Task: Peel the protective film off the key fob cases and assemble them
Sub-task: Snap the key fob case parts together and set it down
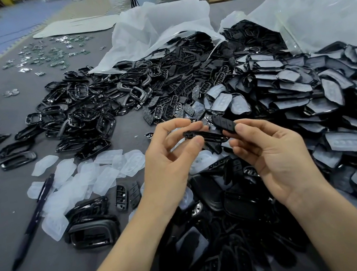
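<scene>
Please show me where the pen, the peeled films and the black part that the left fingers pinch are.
Pen [32, 221]: head view, middle of its barrel.
Peeled films [106, 178]: head view, one clear sheet within the pile.
Pinched black part [210, 135]: head view, its bare middle stretch.

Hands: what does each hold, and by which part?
Left hand pinches a black case shell at its left end; right hand pinches a black button pad at its right end.

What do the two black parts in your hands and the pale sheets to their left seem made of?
Left-hand part: probably hard glossy plastic; it shows bright highlights.
Right-hand part: matt, perhaps rubber or matt plastic; no sheen, raised buttons.
Pale sheets: likely thin translucent plastic film, milky, with button-shaped bumps.
</scene>
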The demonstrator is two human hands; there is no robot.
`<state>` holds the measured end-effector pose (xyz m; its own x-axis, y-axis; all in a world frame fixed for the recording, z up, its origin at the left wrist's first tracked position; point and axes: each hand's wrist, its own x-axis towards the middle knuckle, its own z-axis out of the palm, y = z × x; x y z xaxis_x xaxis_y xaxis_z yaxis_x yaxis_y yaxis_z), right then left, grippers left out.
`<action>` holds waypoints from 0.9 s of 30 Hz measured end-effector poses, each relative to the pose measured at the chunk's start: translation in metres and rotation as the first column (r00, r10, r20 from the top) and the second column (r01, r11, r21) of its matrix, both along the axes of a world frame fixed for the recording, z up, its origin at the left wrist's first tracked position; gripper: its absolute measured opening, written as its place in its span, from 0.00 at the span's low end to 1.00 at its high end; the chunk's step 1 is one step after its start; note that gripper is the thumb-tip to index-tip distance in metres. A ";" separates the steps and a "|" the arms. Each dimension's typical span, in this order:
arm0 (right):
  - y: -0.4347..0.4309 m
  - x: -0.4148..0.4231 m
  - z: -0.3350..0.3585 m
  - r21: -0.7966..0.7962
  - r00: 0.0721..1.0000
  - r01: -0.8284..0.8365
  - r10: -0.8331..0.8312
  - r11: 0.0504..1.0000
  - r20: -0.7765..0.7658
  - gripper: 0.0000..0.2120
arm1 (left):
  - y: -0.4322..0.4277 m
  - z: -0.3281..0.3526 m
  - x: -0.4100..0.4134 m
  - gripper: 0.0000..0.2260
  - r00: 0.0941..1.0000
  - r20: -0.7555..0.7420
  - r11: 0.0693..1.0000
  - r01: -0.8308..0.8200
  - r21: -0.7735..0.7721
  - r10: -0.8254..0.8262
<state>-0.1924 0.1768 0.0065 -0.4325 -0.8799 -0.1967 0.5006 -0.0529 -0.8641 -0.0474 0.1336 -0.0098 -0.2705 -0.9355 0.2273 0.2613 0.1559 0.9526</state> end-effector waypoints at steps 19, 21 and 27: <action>-0.002 -0.003 0.000 -0.003 0.999 0.020 -0.020 1.000 0.024 0.09 | -0.004 0.004 0.001 0.06 0.986 -0.099 0.951 -0.103 0.292 0.137; -0.003 -0.003 -0.001 -0.010 0.999 0.022 -0.022 1.000 0.032 0.08 | -0.005 0.003 0.002 0.06 0.983 -0.117 0.945 -0.100 0.311 0.143; -0.002 -0.003 -0.001 -0.003 0.998 0.022 -0.022 1.000 0.064 0.08 | -0.004 0.003 0.002 0.06 0.987 -0.107 0.949 -0.085 0.303 0.123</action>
